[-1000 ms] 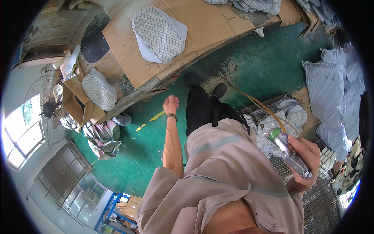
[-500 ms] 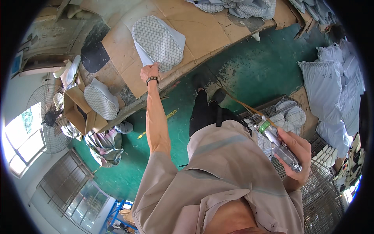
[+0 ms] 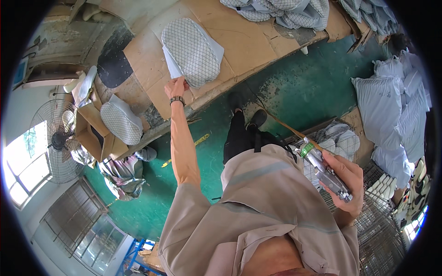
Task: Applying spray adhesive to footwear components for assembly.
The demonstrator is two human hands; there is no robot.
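Observation:
On the workbench lies a rounded pad (image 3: 191, 53) with a dark diamond-grid pattern, backed by a plain pale grey sheet (image 3: 171, 64) that sticks out at its sides. My left hand (image 3: 177, 86), with a watch on the wrist, pinches the sheet's near left corner at the bench's front edge. Away from the bench, over my right side, my right hand (image 3: 347, 181) is wrapped round a silver metal spray gun (image 3: 322, 168) with a green ring. An orange-brown hose (image 3: 287, 127) runs from the gun towards the bench.
Flattened cardboard (image 3: 244, 46) covers the bench. More patterned pieces (image 3: 294, 14) are heaped at its far right. A cardboard box (image 3: 94, 133) and another pad (image 3: 120, 120) sit at the left, by a fan (image 3: 57, 140). White sacks (image 3: 380, 108) and a wire cage (image 3: 338, 138) stand right.
The pad has shifted slightly right in the picture, with my left hand still on its sheet. My right hand and the spray gun have moved a little left.

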